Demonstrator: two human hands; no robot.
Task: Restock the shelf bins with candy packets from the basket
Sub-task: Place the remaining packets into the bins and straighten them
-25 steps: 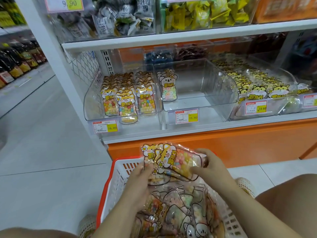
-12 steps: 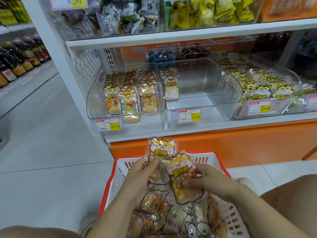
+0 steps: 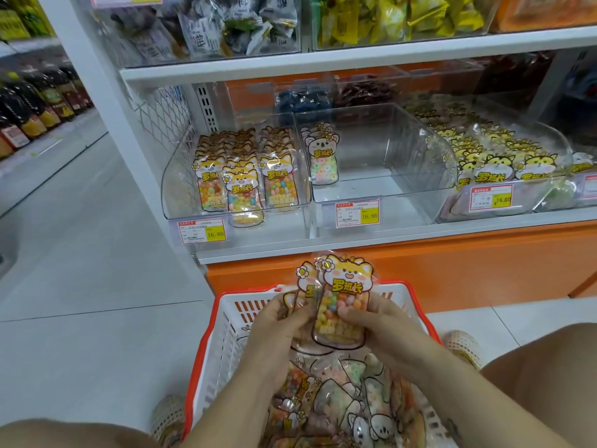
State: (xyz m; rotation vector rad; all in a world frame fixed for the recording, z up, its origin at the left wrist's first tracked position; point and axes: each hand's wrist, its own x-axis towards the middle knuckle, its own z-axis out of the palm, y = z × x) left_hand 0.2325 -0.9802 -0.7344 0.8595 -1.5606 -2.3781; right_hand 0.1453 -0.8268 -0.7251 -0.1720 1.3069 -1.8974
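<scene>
Two upright candy packets (image 3: 342, 295) with a yellow cartoon animal and coloured sweets are stacked together above the basket (image 3: 226, 321). My left hand (image 3: 277, 331) grips them from the left, my right hand (image 3: 381, 324) from the right. The white basket with an orange rim holds several more packets (image 3: 342, 402). On the lower shelf, the left clear bin (image 3: 181, 189) is packed with matching packets. The middle bin (image 3: 416, 147) holds a koala packet (image 3: 323, 156) at its left wall.
The right bin (image 3: 504, 163) is full of yellow-animal packets. Price tags (image 3: 357, 214) hang on the bin fronts. An upper shelf (image 3: 355, 59) carries bins of other snacks. An orange base panel (image 3: 468, 263) runs below. Bottles (image 3: 29, 114) line a far-left aisle shelf.
Both hands brought the two packets from lying flat and spread to upright and overlapped, one in front of the other, and raised them slightly above the basket.
</scene>
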